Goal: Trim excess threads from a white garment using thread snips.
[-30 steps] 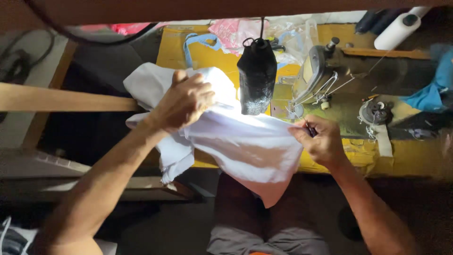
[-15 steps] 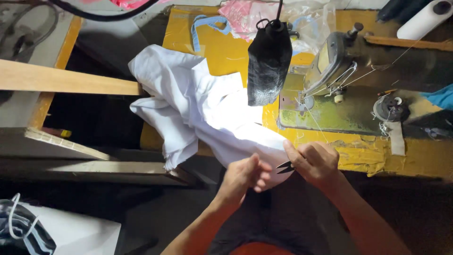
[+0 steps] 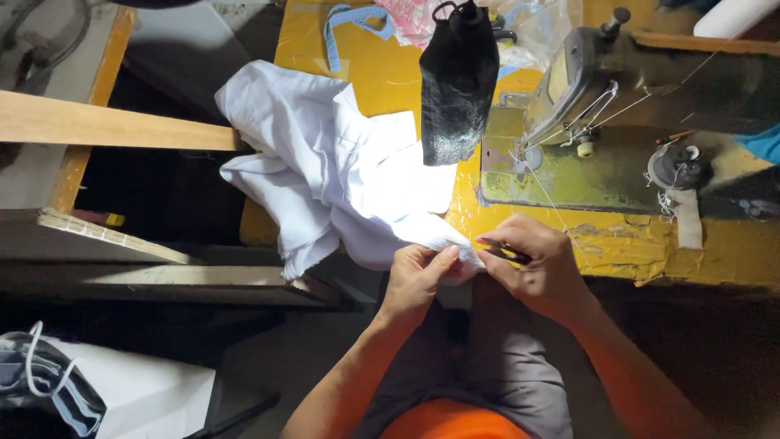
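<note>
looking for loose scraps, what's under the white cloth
The white cloth lies on the yellow table, its corner pinched by the left hand. Anything beneath its folds is covered.

A yellow worktable [image 3: 382, 77] is carrying a green sewing machine [image 3: 585, 154] at its right. A white cloth [image 3: 325, 162] is lying across its left edge and hanging off it. What is probably a light-blue strap [image 3: 345, 28] is lying at its far edge.
</note>
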